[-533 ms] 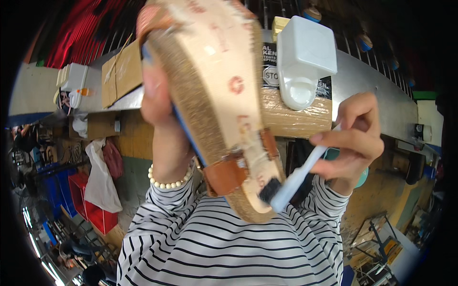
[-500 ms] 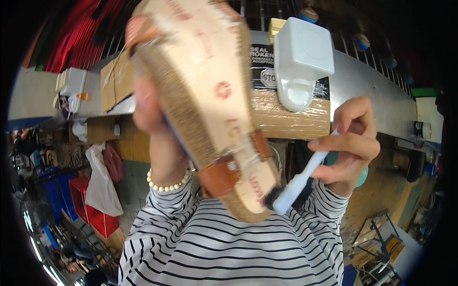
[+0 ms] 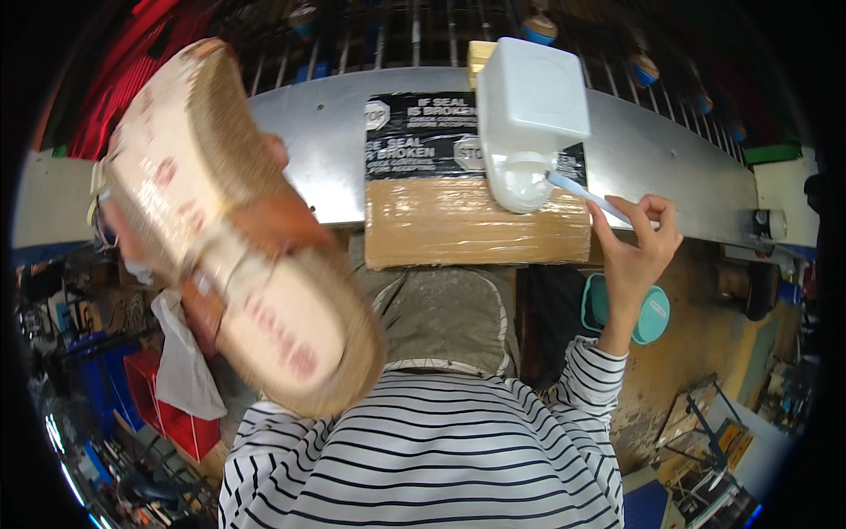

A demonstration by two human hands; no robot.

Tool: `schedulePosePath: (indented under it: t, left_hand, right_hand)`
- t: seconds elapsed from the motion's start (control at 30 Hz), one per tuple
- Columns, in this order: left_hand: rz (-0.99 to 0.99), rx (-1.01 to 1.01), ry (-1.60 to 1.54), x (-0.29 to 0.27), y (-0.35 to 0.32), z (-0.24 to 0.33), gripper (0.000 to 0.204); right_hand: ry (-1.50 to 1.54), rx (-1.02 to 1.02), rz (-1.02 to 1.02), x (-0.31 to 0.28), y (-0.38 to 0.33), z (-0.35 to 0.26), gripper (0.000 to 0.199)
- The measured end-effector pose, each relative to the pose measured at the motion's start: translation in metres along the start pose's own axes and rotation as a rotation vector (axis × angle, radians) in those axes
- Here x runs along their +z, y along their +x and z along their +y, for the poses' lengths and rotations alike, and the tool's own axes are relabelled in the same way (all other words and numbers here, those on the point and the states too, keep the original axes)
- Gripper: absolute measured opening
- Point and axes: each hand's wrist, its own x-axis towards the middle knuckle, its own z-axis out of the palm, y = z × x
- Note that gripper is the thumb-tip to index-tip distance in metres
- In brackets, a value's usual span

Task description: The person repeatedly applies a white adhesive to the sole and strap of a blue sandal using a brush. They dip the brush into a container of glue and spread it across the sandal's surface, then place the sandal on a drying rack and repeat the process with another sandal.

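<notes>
Clearly, the cork-soled sandal (image 3: pixel 233 216) is held up in the air at the left, slanting in front of the worktable's left part, its rounded near end by the striped shirt (image 3: pixel 423 441). Its pale insole, marked in red, faces up, with a brown strap (image 3: pixel 273 220) across it; the sandal is slightly blurred. Well apart from it, a pale-blue brush (image 3: pixel 583 190) reaches into the round mouth of a white plastic dispenser (image 3: pixel 533 101), whose rim hides the bristles. The dispenser stands on a film-wrapped cardboard carton (image 3: pixel 476 220) with black printed tape (image 3: pixel 414 132) over its far half, and a yellow block (image 3: pixel 480 62) shows just behind it. Under the carton is the metal worktable (image 3: pixel 322 159), backed by dark upright bars (image 3: pixel 417 40). Nearer the body lies a grey-brown cloth (image 3: pixel 445 322) with white edging, and a teal container (image 3: pixel 653 315) sits beyond the right wrist. Low on the left, a white plastic bag (image 3: pixel 187 357) hangs by a red crate (image 3: pixel 189 432). The sandal stands in the way of the left forearm and most of the left hand (image 3: pixel 125 236), which clasps it from beneath, digits showing at both edges. The right hand (image 3: pixel 636 242) pinches the brush handle's near end between thumb and forefinger, its other fingers loosely curled, touching neither dispenser nor carton
</notes>
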Motion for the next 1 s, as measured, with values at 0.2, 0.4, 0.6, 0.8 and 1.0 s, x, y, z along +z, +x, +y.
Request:
schedulePosePath:
  t: [0.2,0.4,0.6,0.8,1.0]
  left_hand:
    - [0.223,0.422,-0.113,-0.002,-0.015,-0.018,0.091]
    - [0.257,0.524,-0.073,0.009,-0.016,-0.034,0.089]
    - [0.27,0.569,-0.062,0.016,-0.02,-0.038,0.088]
    - [0.333,0.615,-0.067,0.007,-0.025,-0.036,0.087]
    - [0.541,0.68,-0.072,-0.025,-0.033,-0.024,0.085]
  right_hand:
    - [0.659,0.242,-0.201,-0.017,0.005,-0.027,0.022]
    - [0.858,-0.068,-0.032,-0.044,0.03,-0.082,0.049]
    - [0.592,-0.252,0.039,-0.052,0.051,-0.099,0.058]
    - [0.723,-0.43,0.041,-0.056,0.049,-0.092,0.061]
    - [0.9,-0.443,-0.048,-0.043,0.042,-0.083,0.06]
